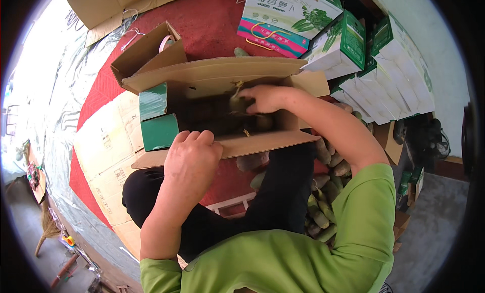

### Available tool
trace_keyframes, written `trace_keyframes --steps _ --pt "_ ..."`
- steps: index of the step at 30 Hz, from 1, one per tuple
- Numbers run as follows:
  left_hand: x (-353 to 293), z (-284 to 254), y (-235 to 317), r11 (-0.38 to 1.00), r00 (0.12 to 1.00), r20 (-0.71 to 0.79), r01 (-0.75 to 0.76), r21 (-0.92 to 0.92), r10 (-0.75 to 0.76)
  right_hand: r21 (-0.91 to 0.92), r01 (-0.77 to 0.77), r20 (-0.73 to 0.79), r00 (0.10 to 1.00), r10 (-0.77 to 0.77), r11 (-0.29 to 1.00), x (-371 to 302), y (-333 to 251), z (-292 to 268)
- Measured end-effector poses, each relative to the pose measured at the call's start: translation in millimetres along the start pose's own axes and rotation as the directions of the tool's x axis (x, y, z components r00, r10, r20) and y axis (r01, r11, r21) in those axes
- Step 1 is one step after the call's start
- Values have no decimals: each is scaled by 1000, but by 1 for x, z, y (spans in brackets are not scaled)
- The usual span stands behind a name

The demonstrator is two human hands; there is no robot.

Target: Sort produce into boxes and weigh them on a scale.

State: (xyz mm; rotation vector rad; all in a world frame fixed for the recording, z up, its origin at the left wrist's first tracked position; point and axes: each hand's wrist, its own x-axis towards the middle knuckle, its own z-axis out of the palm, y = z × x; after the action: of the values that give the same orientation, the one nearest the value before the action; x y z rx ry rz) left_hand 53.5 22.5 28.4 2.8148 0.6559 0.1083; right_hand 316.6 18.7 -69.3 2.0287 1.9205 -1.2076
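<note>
An open cardboard box (212, 71) with a green end flap (160, 132) stands before my knees. My left hand (193, 156) is closed over its near flap, fingers curled across the edge. Inside the right part of the box, my right hand (263, 98) grips a green radish (235, 104) with a short stem end pointing up. More radishes (264, 122) lie in the shadow on the box floor, their outlines hard to make out.
Loose green radishes (323, 207) are heaped beside my right leg. White and green gift boxes (348, 40) stack up at the far right. Behind the box sits a smaller carton (146, 56) with a tape roll. Flattened cardboard (108, 156) covers part of the red mat (202, 20).
</note>
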Motion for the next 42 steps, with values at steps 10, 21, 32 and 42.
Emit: trace_keyframes --steps 10,21,32,42 --pt "1 0 2 999 999 -37 -19 48 21 -92 -12 272 962 36 996 -1 7 -14" --pt "0 -1 4 1000 1000 -2 12 -23 -12 -66 165 62 985 -161 984 -10 7 -5" --pt "5 2 8 994 996 -15 85 -65 -86 599 398 -657 740 144 695 -182 14 -16" --pt "10 1 15 977 999 9 47 -206 -47 770 -97 -505 511 695 631 -246 101 234"
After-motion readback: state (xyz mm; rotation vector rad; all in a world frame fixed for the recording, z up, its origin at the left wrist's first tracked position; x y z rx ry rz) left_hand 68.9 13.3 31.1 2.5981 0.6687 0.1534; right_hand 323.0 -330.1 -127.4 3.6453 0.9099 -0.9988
